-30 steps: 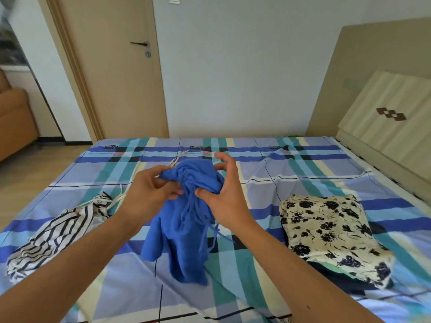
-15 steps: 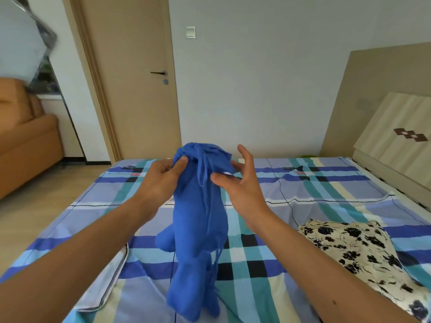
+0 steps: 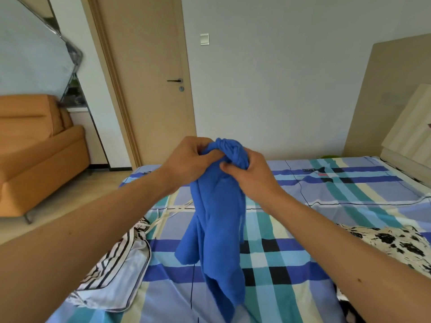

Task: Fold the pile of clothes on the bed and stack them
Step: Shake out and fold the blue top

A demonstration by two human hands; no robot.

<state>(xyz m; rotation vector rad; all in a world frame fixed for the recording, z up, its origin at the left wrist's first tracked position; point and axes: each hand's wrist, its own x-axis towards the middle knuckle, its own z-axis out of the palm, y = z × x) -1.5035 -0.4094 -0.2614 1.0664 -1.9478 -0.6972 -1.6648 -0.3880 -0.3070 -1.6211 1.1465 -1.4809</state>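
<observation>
Half a second ago the right hand [image 3: 253, 177] had its fingers spread against the top of the blue garment [image 3: 217, 229]. Now they are curled in on it, and the left hand [image 3: 190, 159] has closed on the same bunch too. A second ago the cloth was lower, with its tail on the sheet. It now hangs in a long drop from the hands. The view has also tipped up, so more wall and door show. The striped garment [image 3: 116, 271], cut off at the frame's edge half a second ago, shows more fully at the left.

The bed [image 3: 326, 206] wears a checked sheet in blue, teal and cream. The striped garment lies crumpled near its left edge, with pale ties trailing toward the middle. A floral garment [image 3: 391, 243] lies at the right, well apart from the blue one. Behind the bed are a tan door [image 3: 149, 78] with a dark handle, a light switch [image 3: 204, 39] on the grey wall and a headboard [image 3: 396, 89] at the right. An orange sofa [image 3: 39, 148] stands on the wood floor at the left.

The garment's gathered top sits between the two hands. The left fingers wrap over it from the left, and the right thumb and fingers pinch it from the right, so the hands almost touch. The rest of the garment hangs straight down below the knuckles, over the middle of the bed. Whether its lower end rests on the sheet cannot be told.
</observation>
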